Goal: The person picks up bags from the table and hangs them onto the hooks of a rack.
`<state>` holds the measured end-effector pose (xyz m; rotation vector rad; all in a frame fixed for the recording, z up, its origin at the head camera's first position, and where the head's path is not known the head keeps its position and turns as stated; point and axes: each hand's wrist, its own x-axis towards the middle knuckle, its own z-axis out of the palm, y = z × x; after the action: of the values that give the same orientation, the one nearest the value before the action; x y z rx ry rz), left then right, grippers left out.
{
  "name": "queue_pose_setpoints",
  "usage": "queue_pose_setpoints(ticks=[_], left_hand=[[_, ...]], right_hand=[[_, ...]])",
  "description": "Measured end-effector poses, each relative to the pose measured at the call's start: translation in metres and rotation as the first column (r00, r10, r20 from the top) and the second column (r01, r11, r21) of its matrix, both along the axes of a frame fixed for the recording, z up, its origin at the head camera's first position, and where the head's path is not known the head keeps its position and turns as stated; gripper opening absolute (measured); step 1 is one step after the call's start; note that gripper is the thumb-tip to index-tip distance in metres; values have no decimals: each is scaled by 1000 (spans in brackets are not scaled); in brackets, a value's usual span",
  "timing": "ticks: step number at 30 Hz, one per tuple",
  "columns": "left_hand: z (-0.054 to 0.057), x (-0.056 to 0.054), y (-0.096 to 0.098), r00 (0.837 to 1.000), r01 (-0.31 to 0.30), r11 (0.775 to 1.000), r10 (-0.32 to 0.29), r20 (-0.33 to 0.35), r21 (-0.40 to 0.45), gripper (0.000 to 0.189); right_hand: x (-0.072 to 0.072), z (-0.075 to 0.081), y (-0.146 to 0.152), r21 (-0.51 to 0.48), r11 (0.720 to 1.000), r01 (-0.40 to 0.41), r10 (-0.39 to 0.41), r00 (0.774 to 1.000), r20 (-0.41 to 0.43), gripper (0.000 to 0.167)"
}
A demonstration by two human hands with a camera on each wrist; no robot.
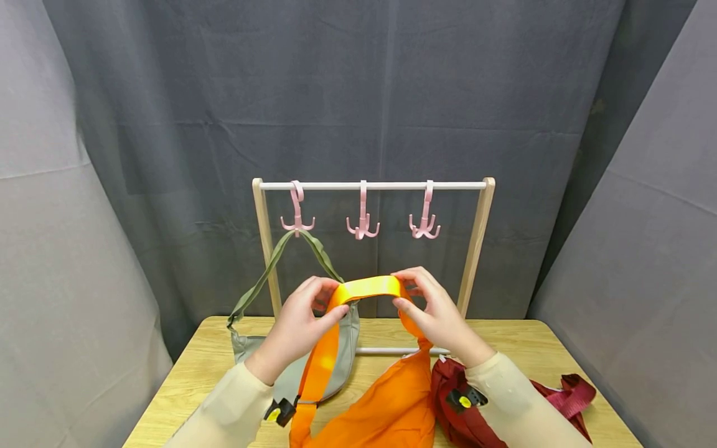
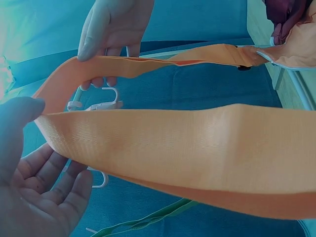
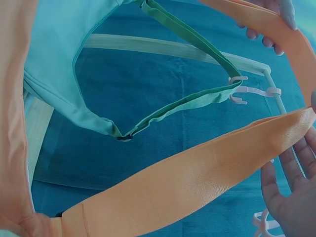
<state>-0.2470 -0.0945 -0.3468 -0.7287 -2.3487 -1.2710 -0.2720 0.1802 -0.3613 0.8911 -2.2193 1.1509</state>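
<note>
An orange bag [image 1: 386, 404] hangs by its wide strap [image 1: 366, 287], which spans between both hands in front of the rack. My left hand [image 1: 299, 323] pinches the strap at its left bend, thumb on the near side and fingers behind, as the left wrist view also shows. At the right bend my right hand [image 1: 434, 311] pinches it between thumb and fingers. Behind the left hand, a grey-green bag [image 1: 342, 367] hangs by its olive strap [image 1: 257, 289] from the left pink hook [image 1: 297, 214].
A white rail [image 1: 392, 185] on wooden posts carries the middle pink hook [image 1: 363, 214] and right pink hook [image 1: 426, 214], neither bearing a bag. A dark red bag [image 1: 454, 410] lies on the wooden table [image 1: 196, 373] beneath the right forearm. Grey curtains [image 1: 336, 81] surround the table.
</note>
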Motion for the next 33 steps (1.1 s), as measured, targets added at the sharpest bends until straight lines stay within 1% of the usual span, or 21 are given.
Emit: queue_pose_setpoints(ticks=[5, 14, 22, 33], left_hand=[[3, -1, 0, 1000, -10, 1000, 10, 6, 4, 35], [10, -3, -1, 1000, -2, 1000, 2, -11, 13, 37], [15, -6, -3, 999, 4, 1000, -4, -37, -4, 36], [23, -8, -3, 999, 0, 1000, -1, -33, -15, 37]], right_hand=[[0, 8, -2, -3, 1000, 2, -2, 1000, -1, 42], [-1, 16, -4, -4, 1000, 4, -4, 1000, 16, 41], [-4, 20, -4, 0, 1000, 13, -13, 1000, 10, 40], [-8, 25, -5, -13, 1000, 17, -17, 1000, -11, 39]])
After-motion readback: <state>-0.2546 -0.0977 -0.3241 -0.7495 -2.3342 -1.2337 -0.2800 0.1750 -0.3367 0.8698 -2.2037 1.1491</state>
